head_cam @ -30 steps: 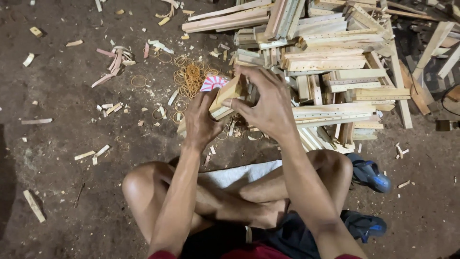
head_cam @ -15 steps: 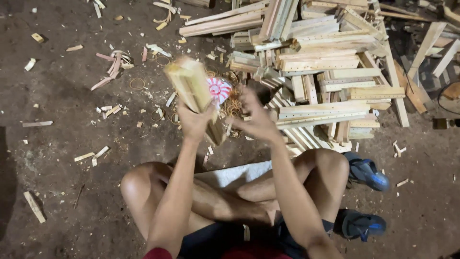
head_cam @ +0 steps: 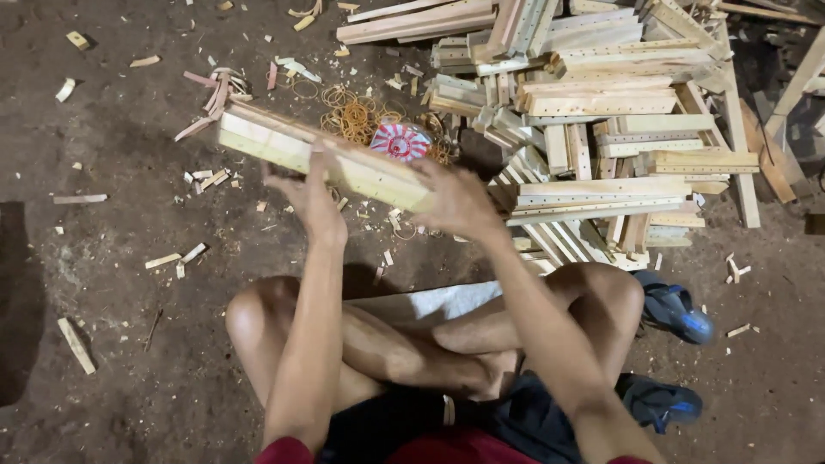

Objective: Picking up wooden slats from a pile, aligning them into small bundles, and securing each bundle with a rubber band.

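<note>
We look down at our own crossed legs (head_cam: 412, 344) on the dirt floor (head_cam: 112, 283), seated on a pale sheet (head_cam: 430, 301), with two blue sandals (head_cam: 679, 314) lying just to our right.

Above the knees, both arms reach forward. Our left hand (head_cam: 309, 193) and right hand (head_cam: 455, 202) both grip a bundle of pale wooden sticks (head_cam: 322, 159); the left fingers wrap over its middle and the right palm clasps its nearer end. A second ago the bundle was low and close against the stack of cut wood; half a second ago it stood nearly upright between the hands. Now it lies almost level, slanting up to the left, lifted clear of the floor and swung away from the stack. In our judgement, the bundle is gathered and is being turned or shifted to the left.

Just beyond the bundle sits a small round red-and-white container (head_cam: 400, 140), beside a loose heap of tan rubber bands (head_cam: 357, 116). Farther right rises the large pile of cut wooden slats (head_cam: 619, 112). Small offcuts (head_cam: 198, 176) lie scattered on the floor to the left.
</note>
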